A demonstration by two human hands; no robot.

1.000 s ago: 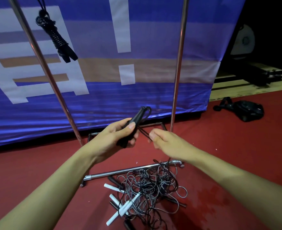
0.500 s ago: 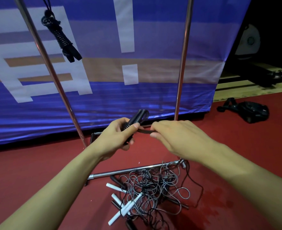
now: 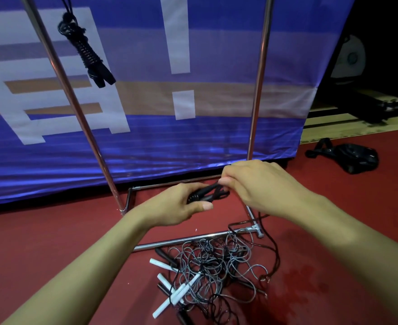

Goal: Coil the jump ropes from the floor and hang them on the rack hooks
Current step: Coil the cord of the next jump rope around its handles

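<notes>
Your left hand (image 3: 181, 205) grips the black handles (image 3: 202, 194), long axis pointing right; your right hand (image 3: 252, 184), touching, pinches the rope (image 3: 219, 186), which trails down to the pile (image 3: 214, 270) by the rack's (image 3: 193, 241) front bar.

Views: one, head-worn, wide-angle | Faces: forward and down | Near: hands at frame centre, forearms entering from the lower corners | Lower centre: rope pile (image 3: 207, 275) on floor (image 3: 52, 242) | Upper half: rack (image 3: 259, 90), banner (image 3: 146, 141) behind | Shared: none

Dim bluish light, wide-angle edge bending
</notes>
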